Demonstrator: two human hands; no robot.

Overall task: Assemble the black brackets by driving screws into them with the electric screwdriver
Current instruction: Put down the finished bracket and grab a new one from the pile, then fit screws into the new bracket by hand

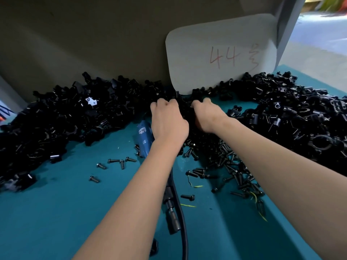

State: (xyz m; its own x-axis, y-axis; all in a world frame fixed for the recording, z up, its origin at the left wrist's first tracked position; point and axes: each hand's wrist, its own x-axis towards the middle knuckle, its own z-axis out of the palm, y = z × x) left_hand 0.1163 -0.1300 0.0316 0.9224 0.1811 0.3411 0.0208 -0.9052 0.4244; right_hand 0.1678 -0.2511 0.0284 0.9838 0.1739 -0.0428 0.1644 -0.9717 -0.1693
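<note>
Brackets point(112, 109): heaped at far edge, small, stiff, light; take by the body. Left hand point(168, 121) & right hand point(209, 117) curl fingers into the pile; grasp unclear. Screwdriver point(143, 139) lies under left wrist.

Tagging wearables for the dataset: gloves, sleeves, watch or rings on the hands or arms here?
None visible. Left hand and right hand are bare, no gloves. Both forearms are bare to the frame edge, no sleeves, watch or wristband. Fingers are mostly hidden, so rings cannot be ruled out.
</note>
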